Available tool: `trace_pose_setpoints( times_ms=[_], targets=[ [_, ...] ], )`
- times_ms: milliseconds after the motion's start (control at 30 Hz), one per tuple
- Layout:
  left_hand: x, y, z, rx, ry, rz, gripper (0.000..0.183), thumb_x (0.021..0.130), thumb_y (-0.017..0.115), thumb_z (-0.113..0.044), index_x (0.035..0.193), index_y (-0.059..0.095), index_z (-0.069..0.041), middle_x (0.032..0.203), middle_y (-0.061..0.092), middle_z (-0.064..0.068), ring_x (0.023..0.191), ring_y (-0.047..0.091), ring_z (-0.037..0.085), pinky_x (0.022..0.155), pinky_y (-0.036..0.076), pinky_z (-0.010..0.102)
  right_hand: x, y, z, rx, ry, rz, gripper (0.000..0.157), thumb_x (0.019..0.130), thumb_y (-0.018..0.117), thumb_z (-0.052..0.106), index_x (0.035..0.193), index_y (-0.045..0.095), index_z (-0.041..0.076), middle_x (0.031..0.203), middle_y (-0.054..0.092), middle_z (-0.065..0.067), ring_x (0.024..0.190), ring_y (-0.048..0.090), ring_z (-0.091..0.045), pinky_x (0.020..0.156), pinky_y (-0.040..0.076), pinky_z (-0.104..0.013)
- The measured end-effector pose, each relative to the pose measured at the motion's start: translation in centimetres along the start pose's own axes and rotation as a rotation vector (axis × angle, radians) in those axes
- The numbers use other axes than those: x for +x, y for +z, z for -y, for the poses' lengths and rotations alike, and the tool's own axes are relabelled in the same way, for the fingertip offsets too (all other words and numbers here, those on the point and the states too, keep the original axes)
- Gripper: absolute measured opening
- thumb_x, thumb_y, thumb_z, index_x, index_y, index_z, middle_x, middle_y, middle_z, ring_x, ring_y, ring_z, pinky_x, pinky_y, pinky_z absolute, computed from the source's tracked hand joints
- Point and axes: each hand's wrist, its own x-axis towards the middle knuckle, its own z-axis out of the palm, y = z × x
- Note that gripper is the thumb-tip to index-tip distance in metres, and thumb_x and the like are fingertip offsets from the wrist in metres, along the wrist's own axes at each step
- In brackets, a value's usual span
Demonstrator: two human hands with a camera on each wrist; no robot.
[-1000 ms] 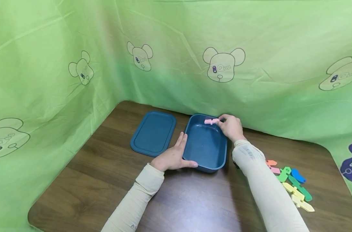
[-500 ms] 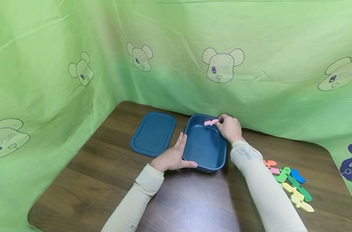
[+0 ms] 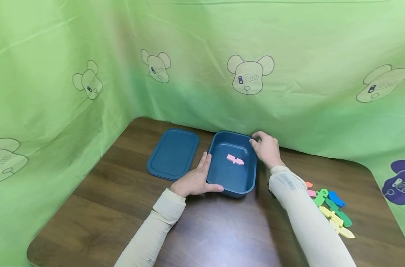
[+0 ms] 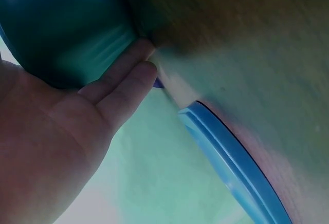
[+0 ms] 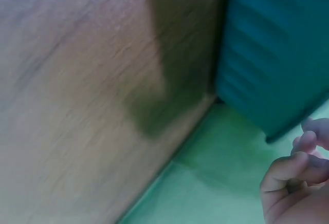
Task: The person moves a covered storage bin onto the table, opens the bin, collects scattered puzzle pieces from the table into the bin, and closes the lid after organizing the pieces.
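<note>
A small pink notched piece with a pointed end (image 3: 235, 160) lies on the floor of the blue rectangular box (image 3: 233, 187). My left hand (image 3: 195, 181) rests against the box's left side, fingers straight along the wall and thumb at the near left corner. In the left wrist view, two fingers (image 4: 123, 88) lie along the outer wall. At the far right corner, my right hand (image 3: 267, 149) is over the rim with nothing in it. Its fingers (image 5: 288, 170) are loosely bent in the right wrist view.
A blue lid (image 3: 173, 154) lies flat on the brown table (image 3: 89, 215), left of the box. To the right, several notched pieces form a loose group, among them a blue one (image 3: 337, 199) and a dark green one (image 3: 339, 212). A green curtain (image 3: 195, 100) hangs behind.
My right hand has let go of the pink piece, which has dropped from the far end onto the box floor. My left hand stays at the box. The head view has shifted slightly.
</note>
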Motion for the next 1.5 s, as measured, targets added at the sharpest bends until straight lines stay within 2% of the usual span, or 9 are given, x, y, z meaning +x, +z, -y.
trace_pose_setpoints(
  times_ms=[167, 433, 600, 767, 1000, 1167, 1367, 1500],
  targets=[
    [-0.3, -0.3, 0.3, -0.007, -0.017, -0.006, 0.117, 0.075, 0.063, -0.068, 0.152, -0.009, -0.016, 0.156, -0.018, 0.000, 0.101, 0.061, 0.025, 0.077, 0.048, 0.031, -1.3, -2.0, 0.1, 0.068, -0.046, -0.057, 0.024, 0.092, 0.060, 0.022, 0.108, 0.067, 0.005, 0.069, 0.055, -0.007, 0.065, 0.050, -0.024, 0.064, 0.038, -0.038],
    [-0.6, -0.7, 0.7, 0.005, -0.022, -0.012, 0.117, 0.076, 0.063, -0.068, 0.152, -0.009, -0.015, 0.155, -0.018, 0.000, 0.111, 0.056, 0.028, 0.082, 0.047, 0.033, -4.3, -5.9, -1.3, 0.078, -0.081, -0.077, 0.023, 0.093, 0.061, 0.030, 0.103, 0.069, 0.010, 0.066, 0.053, -0.004, 0.057, 0.047, -0.019, 0.062, 0.036, -0.033],
    [-0.6, -0.7, 0.8, 0.004, -0.012, -0.013, 0.117, 0.076, 0.063, -0.067, 0.152, -0.009, -0.014, 0.156, -0.017, 0.003, 0.118, 0.051, 0.030, 0.088, 0.045, 0.036, -6.1, -8.4, -3.1, 0.029, -0.062, -0.099, 0.024, 0.092, 0.062, 0.034, 0.102, 0.069, 0.013, 0.068, 0.053, -0.002, 0.054, 0.044, -0.016, 0.054, 0.035, -0.029],
    [-0.5, -0.5, 0.6, -0.006, -0.006, -0.020, 0.117, 0.076, 0.064, -0.066, 0.152, -0.009, -0.013, 0.156, -0.015, 0.006, 0.119, 0.049, 0.032, 0.089, 0.045, 0.037, -8.3, -11.1, -6.1, -0.028, -0.016, -0.091, 0.030, 0.093, 0.059, 0.037, 0.104, 0.069, 0.011, 0.074, 0.059, -0.004, 0.062, 0.048, -0.017, 0.056, 0.036, -0.028],
    [-0.4, 0.0, 0.1, -0.018, -0.001, -0.006, 0.117, 0.076, 0.065, -0.065, 0.152, -0.008, -0.013, 0.156, -0.017, 0.002, 0.121, 0.048, 0.032, 0.091, 0.043, 0.038, -12.3, -15.1, -13.3, -0.168, 0.009, 0.041, 0.024, 0.096, 0.057, 0.024, 0.107, 0.066, 0.005, 0.083, 0.066, -0.013, 0.065, 0.052, -0.018, 0.054, 0.038, -0.033],
    [-0.3, 0.1, -0.2, -0.006, 0.005, 0.001, 0.117, 0.077, 0.065, -0.064, 0.151, -0.009, -0.014, 0.155, -0.019, 0.002, 0.121, 0.047, 0.031, 0.092, 0.043, 0.037, -14.2, -16.4, -17.7, -0.221, -0.003, 0.157, 0.017, 0.091, 0.061, 0.011, 0.103, 0.067, 0.000, 0.088, 0.068, -0.019, 0.069, 0.058, -0.021, 0.059, 0.041, -0.038],
    [-0.2, 0.0, -0.5, 0.004, 0.026, 0.006, 0.117, 0.077, 0.064, -0.066, 0.151, -0.010, -0.013, 0.156, -0.017, 0.004, 0.122, 0.047, 0.032, 0.092, 0.043, 0.037, -15.8, -16.5, -19.7, -0.217, 0.051, 0.320, 0.012, 0.086, 0.064, 0.007, 0.096, 0.068, 0.001, 0.080, 0.068, -0.009, 0.066, 0.059, -0.020, 0.058, 0.043, -0.037],
    [-0.3, 0.0, -0.6, 0.006, 0.027, 0.004, 0.117, 0.077, 0.064, -0.065, 0.151, -0.009, -0.013, 0.156, -0.016, 0.006, 0.121, 0.048, 0.032, 0.091, 0.043, 0.038, -16.2, -16.2, -19.8, -0.235, 0.086, 0.330, 0.008, 0.086, 0.064, 0.007, 0.092, 0.067, 0.004, 0.081, 0.067, -0.008, 0.070, 0.058, -0.022, 0.059, 0.040, -0.038]
  ],
)
